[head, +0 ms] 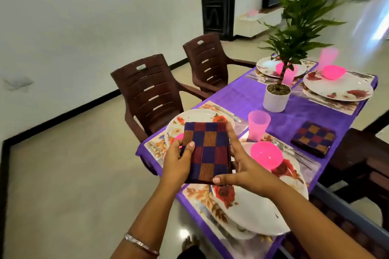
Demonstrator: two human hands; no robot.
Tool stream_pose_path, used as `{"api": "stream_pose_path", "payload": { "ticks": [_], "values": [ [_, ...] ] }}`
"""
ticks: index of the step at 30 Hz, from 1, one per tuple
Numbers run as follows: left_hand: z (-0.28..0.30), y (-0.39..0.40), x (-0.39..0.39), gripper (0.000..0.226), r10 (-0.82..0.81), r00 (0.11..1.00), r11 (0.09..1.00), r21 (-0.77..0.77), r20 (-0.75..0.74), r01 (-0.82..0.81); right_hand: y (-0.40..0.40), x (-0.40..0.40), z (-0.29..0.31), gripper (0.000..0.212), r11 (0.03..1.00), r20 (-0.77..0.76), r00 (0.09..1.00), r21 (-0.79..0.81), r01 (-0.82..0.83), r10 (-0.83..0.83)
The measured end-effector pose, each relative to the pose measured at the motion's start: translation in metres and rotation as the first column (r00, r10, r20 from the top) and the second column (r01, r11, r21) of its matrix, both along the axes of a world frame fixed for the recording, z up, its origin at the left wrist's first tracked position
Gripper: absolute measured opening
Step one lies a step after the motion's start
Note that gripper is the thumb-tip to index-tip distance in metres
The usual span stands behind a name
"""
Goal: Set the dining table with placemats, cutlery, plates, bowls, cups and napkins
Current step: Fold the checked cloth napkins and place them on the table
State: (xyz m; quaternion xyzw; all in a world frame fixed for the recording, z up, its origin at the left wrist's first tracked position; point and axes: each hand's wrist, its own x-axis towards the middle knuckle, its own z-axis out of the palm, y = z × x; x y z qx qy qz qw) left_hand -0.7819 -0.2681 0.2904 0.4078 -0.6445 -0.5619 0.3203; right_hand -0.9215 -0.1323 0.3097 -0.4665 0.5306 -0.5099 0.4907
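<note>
Checked napkin (205, 151), folded flat, held above the plate (195, 115) at 9 o'clock of the frame centre, left hand (179, 160) fingers curled gripping its near-left edge, right hand (242, 166) fingers spread bracing the right edge, likely keeping the fold neat for laying down.

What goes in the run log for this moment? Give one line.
left hand + right hand: holding folded checked napkin | above near-left plate | second napkin already on table
</note>
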Motion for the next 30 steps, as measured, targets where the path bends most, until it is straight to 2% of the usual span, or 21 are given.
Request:
{"api": "stream_pose_path", "payload": {
  "ticks": [3,6,9,14,17,20,24,30],
  "values": [
    [-0.008,-0.041,-0.028,0.018,-0.08,0.997,0.996,0.025,0.009,0.08,-0.031,-0.02,-0.005,0.102,0.999,-0.001,1.0,0.046,0.028,-0.028],
    [-0.018,-0.092,-0.057,0.023,-0.144,0.99,0.986,0.081,0.011,0.142,-0.075,-0.042,-0.013,0.106,0.98,0.013,0.988,0.129,0.151,-0.154],
    [-0.026,-0.153,-0.093,0.037,-0.266,0.964,0.952,0.155,-0.006,0.264,-0.129,-0.071,-0.026,0.113,0.945,0.016,0.96,0.18,0.273,-0.28],
    [-0.035,-0.242,-0.16,0.064,-0.513,0.859,0.839,0.21,-0.005,0.502,-0.199,-0.126,-0.04,0.116,0.86,0.011,0.887,0.253,0.444,-0.461],
    [-0.038,-0.281,-0.206,0.068,-0.619,0.786,0.767,0.215,0.001,0.604,-0.238,-0.16,-0.051,0.115,0.778,-0.003,0.805,0.254,0.575,-0.594],
    [-0.049,-0.312,-0.25,0.063,-0.641,0.765,0.757,0.21,0.059,0.619,-0.275,-0.193,-0.073,0.11,0.677,-0.04,0.712,0.276,0.683,-0.702],
    [-0.085,-0.347,-0.3,0.058,-0.626,0.772,0.776,0.19,0.112,0.601,-0.315,-0.229,-0.1,0.098,0.59,-0.048,0.643,0.351,0.727,-0.764],
    [-0.137,-0.385,-0.356,0.058,-0.614,0.757,0.788,0.126,0.225,0.602,-0.353,-0.275,-0.139,0.097,0.491,-0.265,0.59,0.357,0.795,-0.763]
  ]
}}
